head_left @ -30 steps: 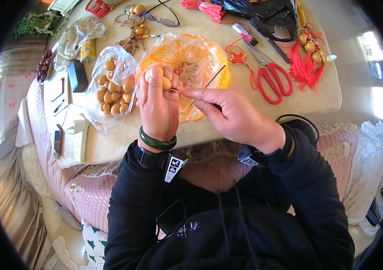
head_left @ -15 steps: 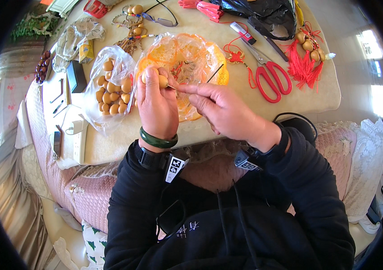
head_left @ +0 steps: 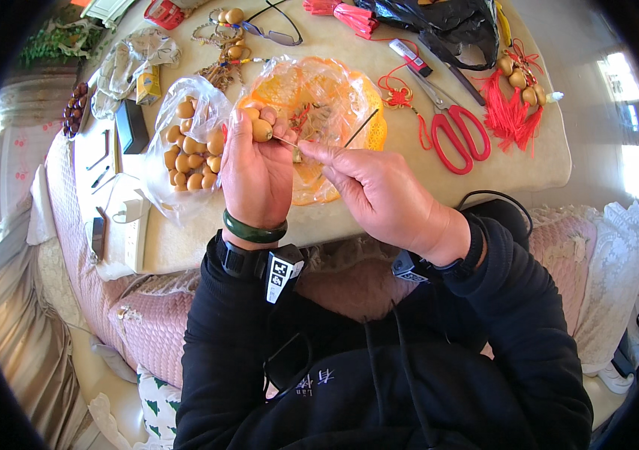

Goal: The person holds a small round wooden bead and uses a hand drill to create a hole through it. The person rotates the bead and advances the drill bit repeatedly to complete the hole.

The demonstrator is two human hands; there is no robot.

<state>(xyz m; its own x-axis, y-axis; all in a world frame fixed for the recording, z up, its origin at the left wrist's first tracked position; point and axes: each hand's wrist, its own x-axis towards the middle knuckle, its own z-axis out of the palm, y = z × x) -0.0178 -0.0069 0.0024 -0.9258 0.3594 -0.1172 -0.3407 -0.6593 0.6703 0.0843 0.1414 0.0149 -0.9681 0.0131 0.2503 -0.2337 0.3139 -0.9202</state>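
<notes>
Between the fingers of my left hand [head_left: 255, 169], which wears a green bangle, is a small tan gourd [head_left: 261, 131]. My right hand [head_left: 387, 187] pinches a thin needle-like rod [head_left: 285, 141] whose far end meets the gourd's end; whether it goes inside cannot be made out. Both hands are over the near side of an orange openwork basket [head_left: 378, 101] lined with clear plastic. A dark thin stick [head_left: 362, 127] slants up beyond my right fingers; whether they hold it is unclear. Left of my left hand lies a clear bag of several small gourds [head_left: 192, 159].
Red-handled scissors [head_left: 460, 139] lie to the right, near a red knotted cord [head_left: 398, 95] and gourds with red tassels [head_left: 511, 112]. A black plastic bag [head_left: 447, 30] and glasses [head_left: 278, 34] are at the back. A white power strip [head_left: 135, 236] is at the left.
The view has shifted slightly. My hands have drawn a little apart, and more of the thin rod shows between the gourd and my right fingers.
</notes>
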